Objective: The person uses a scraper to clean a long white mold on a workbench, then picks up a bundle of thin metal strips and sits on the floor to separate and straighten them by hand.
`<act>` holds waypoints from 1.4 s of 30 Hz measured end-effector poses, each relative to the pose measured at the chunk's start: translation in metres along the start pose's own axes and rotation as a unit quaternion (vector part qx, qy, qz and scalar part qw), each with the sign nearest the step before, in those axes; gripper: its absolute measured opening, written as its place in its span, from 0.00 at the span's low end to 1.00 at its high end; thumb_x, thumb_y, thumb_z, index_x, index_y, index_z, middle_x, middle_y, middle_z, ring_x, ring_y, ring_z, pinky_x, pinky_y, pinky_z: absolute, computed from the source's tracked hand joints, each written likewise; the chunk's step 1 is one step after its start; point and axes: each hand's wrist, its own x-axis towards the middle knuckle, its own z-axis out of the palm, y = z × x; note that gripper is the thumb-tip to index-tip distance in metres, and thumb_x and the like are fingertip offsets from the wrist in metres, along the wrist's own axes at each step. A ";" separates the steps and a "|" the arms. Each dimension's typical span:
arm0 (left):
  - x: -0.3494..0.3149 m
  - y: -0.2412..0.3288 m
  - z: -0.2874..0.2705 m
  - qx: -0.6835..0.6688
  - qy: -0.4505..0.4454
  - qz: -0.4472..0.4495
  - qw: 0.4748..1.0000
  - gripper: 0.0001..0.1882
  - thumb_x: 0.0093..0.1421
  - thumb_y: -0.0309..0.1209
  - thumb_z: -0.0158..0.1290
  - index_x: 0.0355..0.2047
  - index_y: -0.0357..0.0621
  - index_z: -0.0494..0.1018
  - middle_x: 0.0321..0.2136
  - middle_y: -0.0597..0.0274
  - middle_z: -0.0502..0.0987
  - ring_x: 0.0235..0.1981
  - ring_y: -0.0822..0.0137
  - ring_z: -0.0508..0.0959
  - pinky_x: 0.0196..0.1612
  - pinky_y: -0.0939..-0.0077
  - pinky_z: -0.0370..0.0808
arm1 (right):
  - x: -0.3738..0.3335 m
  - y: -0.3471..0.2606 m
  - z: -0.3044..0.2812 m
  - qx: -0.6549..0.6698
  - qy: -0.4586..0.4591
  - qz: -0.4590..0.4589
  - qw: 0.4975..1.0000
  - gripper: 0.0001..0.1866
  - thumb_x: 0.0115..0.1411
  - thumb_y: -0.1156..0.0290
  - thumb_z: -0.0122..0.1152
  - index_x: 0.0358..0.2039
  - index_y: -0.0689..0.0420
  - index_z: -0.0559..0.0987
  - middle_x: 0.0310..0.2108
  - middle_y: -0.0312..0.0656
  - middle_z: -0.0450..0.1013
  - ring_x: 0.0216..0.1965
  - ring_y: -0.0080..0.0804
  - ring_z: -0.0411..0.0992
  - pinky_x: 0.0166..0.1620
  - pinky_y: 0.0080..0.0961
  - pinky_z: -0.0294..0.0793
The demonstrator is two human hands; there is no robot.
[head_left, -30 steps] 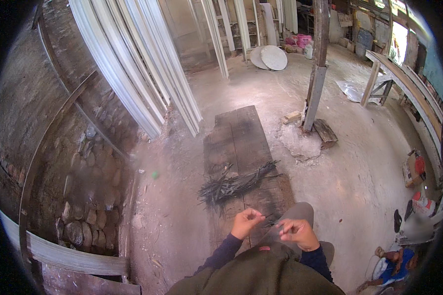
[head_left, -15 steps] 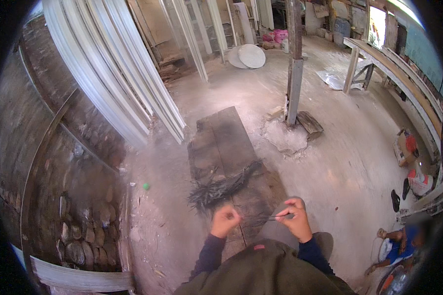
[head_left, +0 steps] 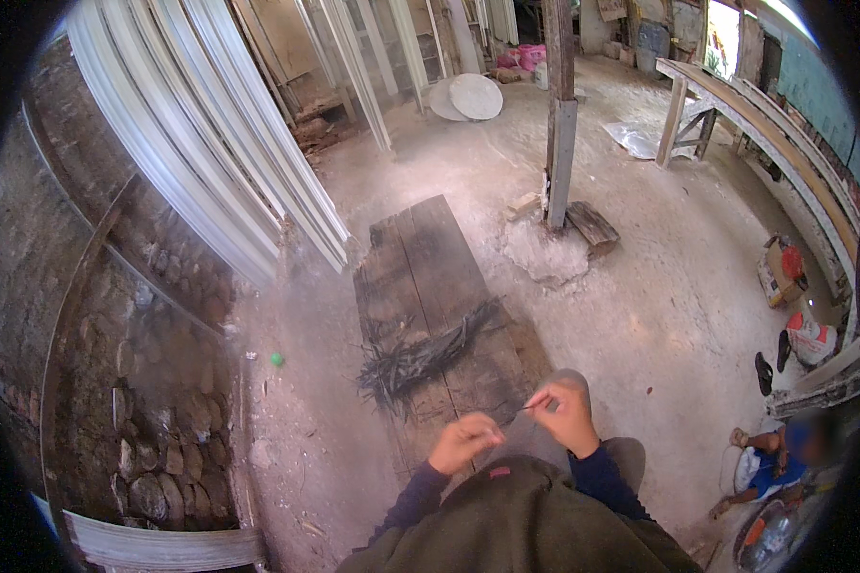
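My left hand (head_left: 464, 441) and my right hand (head_left: 566, 412) are held close together over the near end of a dark wooden board (head_left: 430, 277) lying on the floor. Both pinch a thin dark strand (head_left: 521, 411) stretched between them. Just beyond my hands, a bundle of dark thin strips (head_left: 420, 358) lies across the board. My forearms are in dark blue sleeves, and an olive garment fills the bottom of the view.
White metal profiles (head_left: 220, 143) lean against a stone wall (head_left: 96, 315) at left. A wooden post (head_left: 559, 115) stands beyond the board. A long bench (head_left: 774, 134) runs at right. A person (head_left: 774, 458) sits at lower right. Round white discs (head_left: 468, 95) lie far back.
The view has tilted and shifted slightly. My hands have moved a little further apart, drawing the strand out between them; the bundle stays on the board.
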 end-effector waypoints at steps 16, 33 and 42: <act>0.018 -0.013 -0.018 0.076 0.408 0.016 0.910 0.04 0.42 0.21 0.54 0.21 0.39 0.71 0.25 0.64 0.68 0.29 0.71 0.69 0.32 0.81 0.65 | -0.017 -0.041 0.001 0.217 -0.355 -0.191 0.889 0.10 0.47 0.65 0.60 0.31 0.54 0.78 0.49 0.40 0.59 0.55 0.42 0.51 0.55 0.37 0.46; 0.001 -0.006 0.013 -0.086 -0.079 0.060 0.991 0.03 0.47 0.26 0.54 0.23 0.40 0.72 0.35 0.63 0.62 0.38 0.69 0.67 0.38 0.78 0.66 | 0.011 0.011 0.010 -0.044 0.199 -0.011 0.979 0.05 0.42 0.76 0.58 0.23 0.54 0.77 0.26 0.38 0.63 0.32 0.30 0.62 0.41 0.26 0.58; 0.008 -0.038 -0.037 0.152 0.406 0.009 0.901 0.04 0.40 0.23 0.56 0.19 0.40 0.72 0.26 0.63 0.68 0.30 0.70 0.68 0.35 0.80 0.64 | -0.011 -0.020 0.021 0.169 -0.254 -0.123 0.944 0.05 0.46 0.69 0.60 0.25 0.54 0.78 0.45 0.39 0.59 0.52 0.34 0.54 0.52 0.31 0.53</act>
